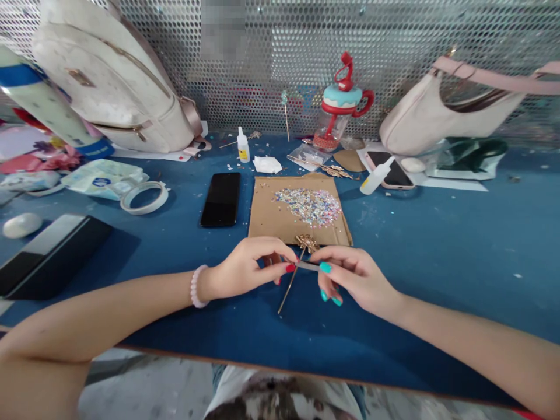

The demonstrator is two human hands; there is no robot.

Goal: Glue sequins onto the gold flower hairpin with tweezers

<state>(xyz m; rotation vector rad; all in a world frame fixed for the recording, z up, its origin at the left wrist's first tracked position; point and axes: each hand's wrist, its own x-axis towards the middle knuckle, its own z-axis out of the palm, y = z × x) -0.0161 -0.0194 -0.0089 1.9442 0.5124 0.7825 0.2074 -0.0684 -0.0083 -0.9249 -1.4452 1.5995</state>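
My left hand (pixel 249 265) has its thumb and forefinger pinched at the left end of a short, thin, pale strip (pixel 308 266). At the other end, my right hand (pixel 359 279) grips the same strip between thumb and fingers, so it spans the gap between both hands. A gold hairpin stick (pixel 287 290) with an ornate flower-like head (pixel 307 242) slants past my left fingertips, crossing the strip. Whether my fingers also touch the stick is hidden. Just beyond lies a cardboard piece (pixel 266 216) bearing a pile of small sparkly bits (pixel 310 205).
A black phone (pixel 220 199) and tape roll (pixel 144 198) lie left of the cardboard. Glue bottles (pixel 243 146) stand or lean behind it, near a red-lidded cup (pixel 336 111). A backpack (pixel 109 76) and handbag (pixel 437 111) rest against the perforated metal wall (pixel 271 70).
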